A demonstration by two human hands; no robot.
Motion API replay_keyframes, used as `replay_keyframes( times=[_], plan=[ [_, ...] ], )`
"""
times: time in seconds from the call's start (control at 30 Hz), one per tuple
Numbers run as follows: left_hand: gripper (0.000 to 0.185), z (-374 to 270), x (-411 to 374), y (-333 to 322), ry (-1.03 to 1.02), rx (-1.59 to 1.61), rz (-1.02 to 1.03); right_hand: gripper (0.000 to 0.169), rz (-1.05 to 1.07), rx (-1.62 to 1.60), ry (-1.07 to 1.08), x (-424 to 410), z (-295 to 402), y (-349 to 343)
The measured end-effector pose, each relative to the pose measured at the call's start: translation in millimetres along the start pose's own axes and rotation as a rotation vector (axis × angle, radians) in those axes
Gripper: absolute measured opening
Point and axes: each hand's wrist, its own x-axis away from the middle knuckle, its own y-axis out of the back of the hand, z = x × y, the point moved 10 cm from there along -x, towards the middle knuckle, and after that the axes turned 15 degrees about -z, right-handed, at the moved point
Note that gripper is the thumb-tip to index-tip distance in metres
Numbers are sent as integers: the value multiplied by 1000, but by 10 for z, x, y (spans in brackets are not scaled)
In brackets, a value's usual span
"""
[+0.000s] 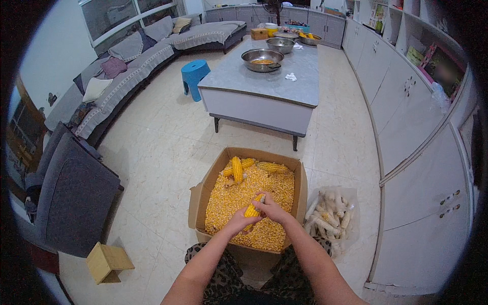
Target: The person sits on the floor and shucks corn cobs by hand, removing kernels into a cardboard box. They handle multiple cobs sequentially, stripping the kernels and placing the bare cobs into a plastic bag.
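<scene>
Above a cardboard box (196,211) filled with loose corn kernels (228,206), both my hands hold one yellow ear of corn (251,211). My left hand (241,221) wraps its lower part. My right hand (271,209) grips the upper end, where a bit of pale bare cob shows near the tip. The ear is tilted, its top leaning to the right. On the kernels at the far side of the box lie a few more ears, one upright-looking ear (237,170) across another, and a separate ear (272,167) to the right.
A clear plastic bag (352,228) of stripped cobs (328,221) stands right of the box. Beyond is a low table (263,85) with metal bowls (262,61). A blue stool (195,72), a small wooden stool (108,259), a grey armchair (80,194) and white cabinets (415,152) stand around.
</scene>
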Motion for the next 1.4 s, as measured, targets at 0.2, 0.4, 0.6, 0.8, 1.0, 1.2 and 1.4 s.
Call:
replay_keyframes(
  times=[0.2, 0.4, 0.6, 0.8, 1.0, 1.2, 1.4],
  plan=[
    [29, -46, 19, 5, -12, -188, -113, 46, -86, 101, 113, -45, 16, 89],
    [30, -80, -3, -23, -80, -142, -137, 40, -258, 543, 231, -14, 164, 228],
    [24, 36, -2, -68, 55, 71, -4, 33, -204, 496, 368, 89, 397, 133],
    [24, -4, 32, -90, 74, 71, 30, 30, -209, 483, 373, 89, 377, 160],
    [32, 4, -56, -55, -67, -130, -100, 32, -357, 310, 456, 50, 376, 257],
    [35, -74, -18, -30, -106, -158, -115, 32, -332, 366, 444, 86, 416, 232],
    [33, -25, -19, -52, -29, 28, -57, 32, -326, 313, 519, 111, 468, 224]
  ],
)
